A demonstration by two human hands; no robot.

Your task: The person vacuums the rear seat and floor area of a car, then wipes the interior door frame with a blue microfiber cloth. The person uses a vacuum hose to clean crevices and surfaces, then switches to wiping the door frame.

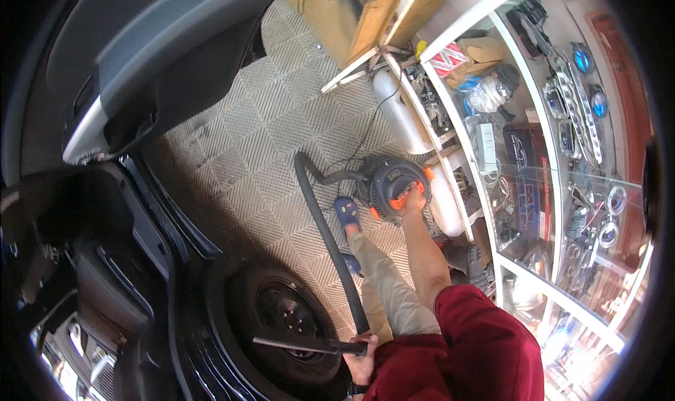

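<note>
Reaching down at the centre right, my right hand (413,199) is closed around the orange carry handle (398,202) on top of a black canister vacuum cleaner (387,177), which stands on the floor. A ribbed black hose (324,227) loops from the canister back towards me. My left hand (364,356), low in the view and with a dark band at the wrist, is closed around the vacuum hose's handle end. A straight vacuum tube with a flat-looking tip (295,343) points left from that hand, in front of the car's wheel (290,319).
A dark car with an open door (174,79) fills the left side. Glass display shelves (490,206) holding lamps and boxed parts line the right. White cylinders (398,113) lie beneath them. A thin cable (369,126) crosses the patterned floor (253,121) near my clogs (346,211).
</note>
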